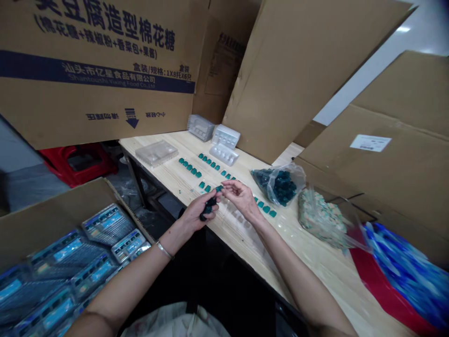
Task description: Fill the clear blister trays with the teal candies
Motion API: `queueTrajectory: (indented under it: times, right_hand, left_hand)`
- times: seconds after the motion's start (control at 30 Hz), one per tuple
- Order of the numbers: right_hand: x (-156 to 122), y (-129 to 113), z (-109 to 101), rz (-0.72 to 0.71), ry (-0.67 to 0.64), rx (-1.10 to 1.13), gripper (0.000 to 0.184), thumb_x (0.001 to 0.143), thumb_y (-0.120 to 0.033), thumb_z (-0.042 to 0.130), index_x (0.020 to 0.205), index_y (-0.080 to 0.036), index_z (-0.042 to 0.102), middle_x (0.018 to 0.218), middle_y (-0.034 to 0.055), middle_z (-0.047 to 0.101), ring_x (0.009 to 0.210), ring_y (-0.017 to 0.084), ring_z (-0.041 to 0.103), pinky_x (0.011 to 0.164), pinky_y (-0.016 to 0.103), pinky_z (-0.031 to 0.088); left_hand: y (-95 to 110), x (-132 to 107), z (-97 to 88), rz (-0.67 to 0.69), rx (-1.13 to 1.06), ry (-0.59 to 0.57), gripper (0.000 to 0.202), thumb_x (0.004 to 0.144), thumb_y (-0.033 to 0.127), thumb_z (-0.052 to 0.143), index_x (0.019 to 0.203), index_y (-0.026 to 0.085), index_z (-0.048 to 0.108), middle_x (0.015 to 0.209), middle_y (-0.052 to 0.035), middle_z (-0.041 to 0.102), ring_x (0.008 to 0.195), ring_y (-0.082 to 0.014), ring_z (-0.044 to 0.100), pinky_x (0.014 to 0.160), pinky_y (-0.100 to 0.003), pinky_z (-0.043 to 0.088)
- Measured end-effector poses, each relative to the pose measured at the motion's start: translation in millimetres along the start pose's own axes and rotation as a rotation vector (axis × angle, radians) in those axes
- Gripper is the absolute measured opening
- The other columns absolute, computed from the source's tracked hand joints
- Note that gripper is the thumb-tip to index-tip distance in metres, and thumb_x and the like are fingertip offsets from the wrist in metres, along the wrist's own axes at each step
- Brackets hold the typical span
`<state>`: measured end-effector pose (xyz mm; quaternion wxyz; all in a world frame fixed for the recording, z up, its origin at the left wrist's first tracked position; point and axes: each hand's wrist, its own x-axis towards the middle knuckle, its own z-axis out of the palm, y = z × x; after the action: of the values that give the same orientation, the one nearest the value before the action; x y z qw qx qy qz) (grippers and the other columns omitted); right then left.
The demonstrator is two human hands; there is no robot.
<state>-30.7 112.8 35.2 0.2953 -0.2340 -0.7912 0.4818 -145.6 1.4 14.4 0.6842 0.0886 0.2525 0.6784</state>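
Observation:
My left hand (pixel 198 213) is curled round several small dark teal pieces (pixel 209 207) at the near edge of the wooden table (pixel 315 267). My right hand (pixel 240 195) pinches one small teal piece (pixel 219 188) at its fingertips, right beside the left hand. Rows of the same teal pieces (pixel 206 161) lie on the table beyond both hands, and more (pixel 265 208) lie just right of my right wrist. A clear tray lies under my right hand, hard to make out.
Clear plastic trays (pixel 156 152) and white trays (pixel 224 142) sit at the table's far end. A bag of dark teal pieces (pixel 282 185) and a bag of pale bits (pixel 321 217) lie right. Cardboard boxes (pixel 94 70) surround the table; a box of blue packs (pixel 70 262) is left.

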Motion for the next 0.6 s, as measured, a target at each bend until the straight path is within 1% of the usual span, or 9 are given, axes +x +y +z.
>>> queueTrajectory:
  times: [0.1, 0.2, 0.3, 0.4, 0.5, 0.6]
  right_hand:
    - [-3.4, 0.6, -2.6, -0.11, -0.05, -0.18, 0.029, 0.077, -0.035, 0.062, 0.102, -0.02, 0.066, 0.087, 0.004, 0.067, 0.078, 0.015, 0.062, 0.075, 0.029, 0.05]
    - [-5.1, 2.3, -4.3, -0.115, -0.054, -0.259, 0.026, 0.078, -0.034, 0.061, 0.099, -0.019, 0.066, 0.08, 0.0028, 0.067, 0.073, 0.015, 0.061, 0.072, 0.029, 0.05]
    - [-5.3, 10.4, -4.2, -0.061, -0.033, -0.184, 0.026, 0.078, -0.032, 0.06, 0.099, -0.019, 0.065, 0.084, 0.0035, 0.068, 0.078, 0.016, 0.064, 0.075, 0.029, 0.051]
    - [-7.1, 20.7, -2.4, -0.025, -0.044, -0.092, 0.025, 0.078, -0.031, 0.059, 0.1, -0.019, 0.063, 0.089, 0.0046, 0.068, 0.084, 0.016, 0.065, 0.079, 0.03, 0.052]
    - [-10.2, 26.5, -0.1, -0.033, -0.038, -0.092, 0.024, 0.08, -0.03, 0.058, 0.101, -0.019, 0.062, 0.088, 0.0045, 0.068, 0.082, 0.016, 0.065, 0.081, 0.032, 0.052]
    - [-11.3, 26.1, 1.6, -0.021, -0.02, -0.071, 0.024, 0.079, -0.031, 0.059, 0.099, -0.018, 0.063, 0.089, 0.0051, 0.069, 0.081, 0.016, 0.065, 0.08, 0.032, 0.052]
  left_hand:
    - [-1.1, 3.2, 0.0, 0.049, 0.054, 0.027, 0.019, 0.076, 0.026, 0.066, 0.085, 0.012, 0.055, 0.075, 0.0008, 0.048, 0.045, -0.0006, 0.041, 0.027, -0.008, 0.02]
    - [-1.6, 7.0, -4.0, 0.059, 0.081, 0.023, 0.018, 0.075, 0.024, 0.067, 0.082, 0.013, 0.055, 0.075, 0.0009, 0.048, 0.044, -0.0003, 0.04, 0.027, -0.008, 0.019]
    - [-2.3, 8.0, -9.5, 0.058, 0.074, 0.036, 0.019, 0.076, 0.023, 0.066, 0.088, 0.013, 0.056, 0.075, 0.0013, 0.048, 0.043, -0.0002, 0.039, 0.027, -0.008, 0.019]
    - [-1.8, 7.1, -13.2, 0.006, 0.017, 0.025, 0.019, 0.078, 0.02, 0.064, 0.094, 0.013, 0.056, 0.074, 0.0018, 0.047, 0.044, -0.0004, 0.04, 0.027, -0.008, 0.02]
    - [-0.1, 6.9, -14.3, -0.063, -0.09, -0.005, 0.014, 0.08, 0.016, 0.06, 0.092, 0.011, 0.055, 0.073, 0.0022, 0.046, 0.045, 0.0002, 0.04, 0.027, -0.007, 0.021]
    - [0.1, 7.7, -13.4, -0.083, -0.131, 0.001, 0.01, 0.081, 0.013, 0.059, 0.089, 0.011, 0.054, 0.074, 0.0024, 0.045, 0.046, 0.0008, 0.04, 0.027, -0.007, 0.021]
